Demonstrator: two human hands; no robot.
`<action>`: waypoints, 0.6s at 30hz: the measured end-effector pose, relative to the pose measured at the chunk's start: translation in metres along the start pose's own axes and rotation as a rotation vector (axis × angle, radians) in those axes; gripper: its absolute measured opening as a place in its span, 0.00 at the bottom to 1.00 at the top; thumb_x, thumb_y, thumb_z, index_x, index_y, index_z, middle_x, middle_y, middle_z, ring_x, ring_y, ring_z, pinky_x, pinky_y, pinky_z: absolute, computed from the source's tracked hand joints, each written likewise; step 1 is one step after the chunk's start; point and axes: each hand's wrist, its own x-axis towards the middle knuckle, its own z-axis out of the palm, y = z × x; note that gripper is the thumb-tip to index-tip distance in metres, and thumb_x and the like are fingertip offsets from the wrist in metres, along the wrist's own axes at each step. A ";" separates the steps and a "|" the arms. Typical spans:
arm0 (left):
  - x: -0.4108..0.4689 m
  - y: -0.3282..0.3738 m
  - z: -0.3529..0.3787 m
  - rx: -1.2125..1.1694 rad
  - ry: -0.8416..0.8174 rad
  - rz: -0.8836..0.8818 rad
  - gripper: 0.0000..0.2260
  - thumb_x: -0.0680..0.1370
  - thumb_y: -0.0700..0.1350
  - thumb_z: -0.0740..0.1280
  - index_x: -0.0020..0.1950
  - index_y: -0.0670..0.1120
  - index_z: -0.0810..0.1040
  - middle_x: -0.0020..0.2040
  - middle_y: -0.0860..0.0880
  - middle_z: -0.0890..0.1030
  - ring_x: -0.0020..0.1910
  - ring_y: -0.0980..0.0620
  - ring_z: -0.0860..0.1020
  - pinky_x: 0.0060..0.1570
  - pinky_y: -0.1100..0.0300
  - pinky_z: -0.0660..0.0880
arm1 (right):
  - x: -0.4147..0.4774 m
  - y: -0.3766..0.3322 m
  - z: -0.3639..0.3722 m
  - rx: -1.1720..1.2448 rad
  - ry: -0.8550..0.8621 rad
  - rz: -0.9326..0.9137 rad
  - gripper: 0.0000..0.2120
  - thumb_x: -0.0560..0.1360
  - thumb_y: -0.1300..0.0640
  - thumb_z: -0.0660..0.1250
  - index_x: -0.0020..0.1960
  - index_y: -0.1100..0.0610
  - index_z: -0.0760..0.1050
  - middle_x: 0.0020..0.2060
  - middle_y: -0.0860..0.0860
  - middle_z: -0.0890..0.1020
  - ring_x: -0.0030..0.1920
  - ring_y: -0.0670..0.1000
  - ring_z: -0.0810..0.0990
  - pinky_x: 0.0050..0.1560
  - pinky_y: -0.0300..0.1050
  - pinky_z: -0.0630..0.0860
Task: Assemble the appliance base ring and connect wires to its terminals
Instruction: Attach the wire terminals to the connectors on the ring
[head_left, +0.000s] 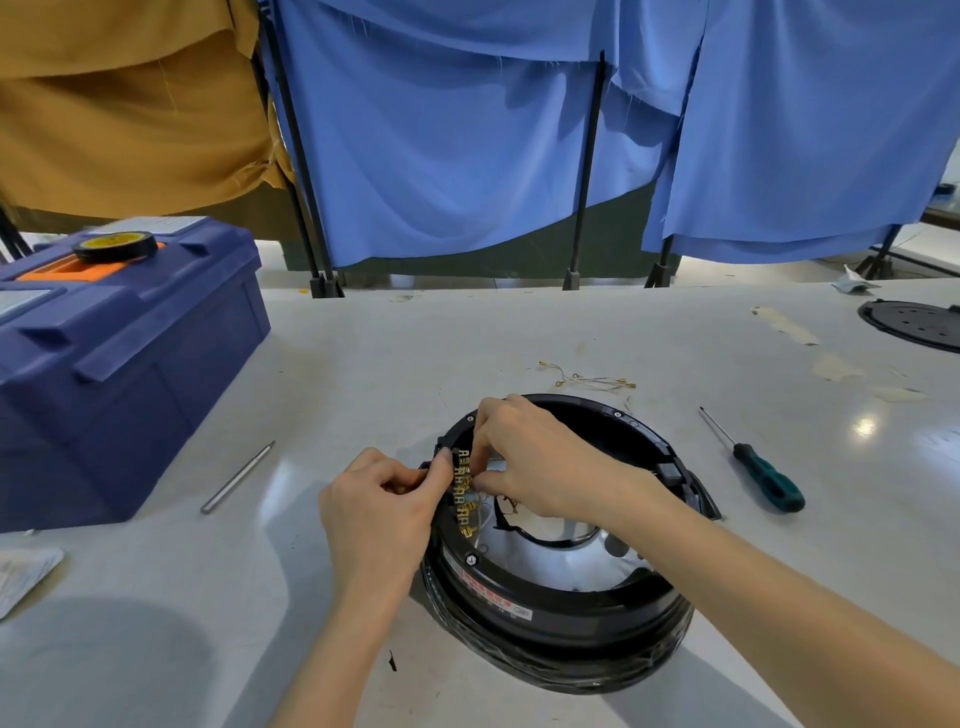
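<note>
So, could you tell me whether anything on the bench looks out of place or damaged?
Nothing looks damaged, but loose wires with gold terminals lie scattered on the table beyond the base ring, and tape scraps stick to the table's right side.

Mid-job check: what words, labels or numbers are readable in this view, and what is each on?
No text is legible.
Red-and-white label on the black round appliance base ring: print too blurred to read.
White stickers on the blue plastic toolbox lid: too small to read.
Yellow core of the black tape roll: marks blurred.
</note>
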 end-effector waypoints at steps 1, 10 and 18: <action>0.000 0.000 0.000 0.000 -0.001 -0.003 0.15 0.68 0.49 0.77 0.23 0.53 0.76 0.26 0.52 0.74 0.29 0.58 0.73 0.30 0.69 0.66 | 0.000 0.000 -0.001 -0.005 -0.001 0.000 0.05 0.74 0.58 0.69 0.46 0.59 0.82 0.49 0.50 0.74 0.51 0.50 0.69 0.51 0.52 0.74; 0.000 -0.002 0.000 0.013 -0.004 -0.013 0.16 0.68 0.49 0.77 0.23 0.50 0.77 0.26 0.51 0.74 0.29 0.57 0.73 0.29 0.70 0.64 | -0.001 -0.003 -0.002 -0.054 0.004 -0.018 0.05 0.75 0.60 0.68 0.47 0.61 0.81 0.51 0.52 0.75 0.53 0.52 0.70 0.47 0.47 0.72; 0.000 0.000 0.001 0.009 -0.011 -0.028 0.15 0.68 0.50 0.77 0.23 0.50 0.77 0.27 0.51 0.74 0.29 0.56 0.73 0.30 0.64 0.64 | 0.003 -0.002 0.000 -0.067 -0.030 -0.019 0.04 0.75 0.61 0.68 0.46 0.61 0.79 0.52 0.53 0.73 0.51 0.52 0.69 0.46 0.46 0.71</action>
